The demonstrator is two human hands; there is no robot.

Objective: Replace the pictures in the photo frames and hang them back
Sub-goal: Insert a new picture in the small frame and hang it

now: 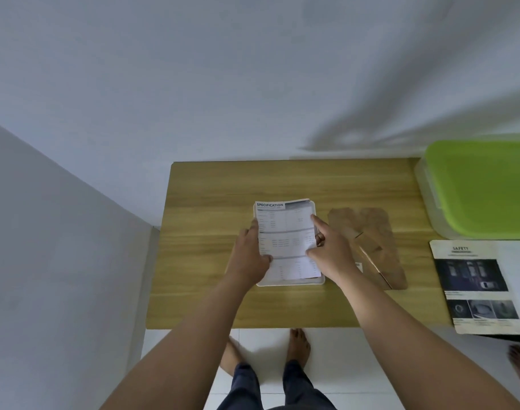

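As you look down at the counter (208, 202), your left hand (251, 255) grips the printed sheet (285, 232) by its left edge while your right hand (329, 253) pinches its right edge, fingers curled. The sheet lies over the white frame (291, 282) mid-counter, its long axis running away from you and its heading at the far end.

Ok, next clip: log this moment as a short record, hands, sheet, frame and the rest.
frame: white, flat on the wooden table
sheet: headed SPECIFICATION, lying over the frame
left hand: grips the sheet's left edge
right hand: pinches the sheet's right edge, forefinger on top
backing board: brown, off the frame, lying to its right
far right: green-lidded box, SAFETY leaflet
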